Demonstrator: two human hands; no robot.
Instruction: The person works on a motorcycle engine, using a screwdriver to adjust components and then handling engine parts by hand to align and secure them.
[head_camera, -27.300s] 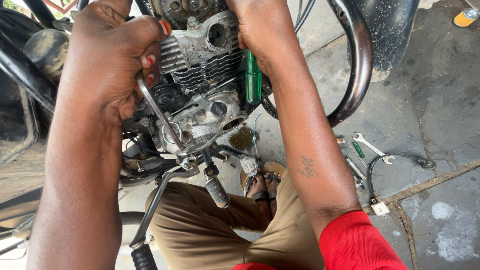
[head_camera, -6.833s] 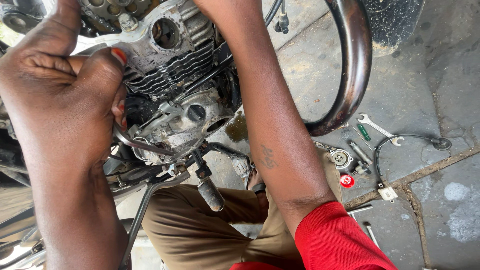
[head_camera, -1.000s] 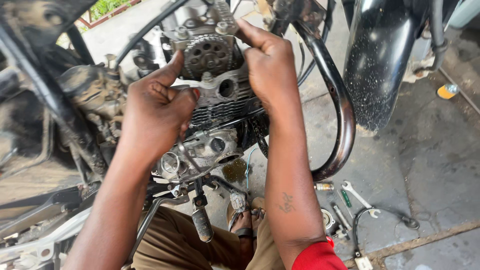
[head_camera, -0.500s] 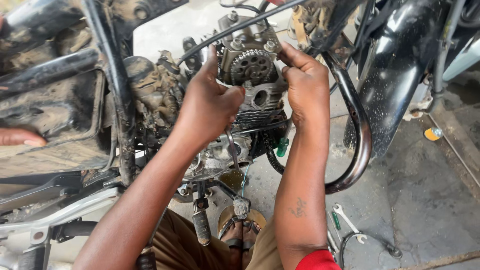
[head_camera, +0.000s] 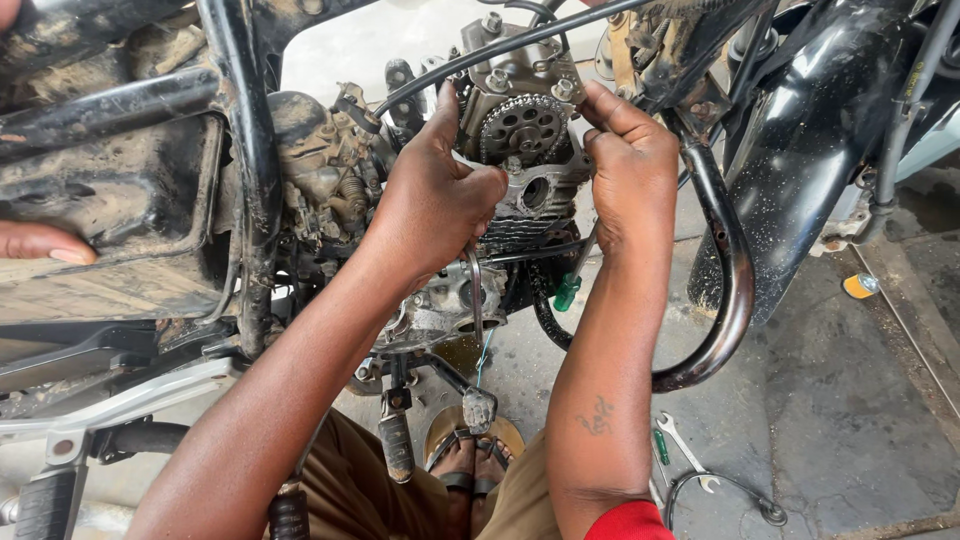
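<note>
The toothed sprocket (head_camera: 520, 127) sits at the top of the engine (head_camera: 500, 190), directly between both hands. The left hand (head_camera: 435, 195) curls against its left side; the right hand (head_camera: 630, 160) pinches its right edge, equally near. Fingertips behind the engine are hidden.

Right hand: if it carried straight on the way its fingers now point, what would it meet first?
The right hand points up and leftward, its fingers already at the cylinder head's edge. Going on, they would likely meet the toothed cam sprocket first, though depth between them is hard to judge.
</note>
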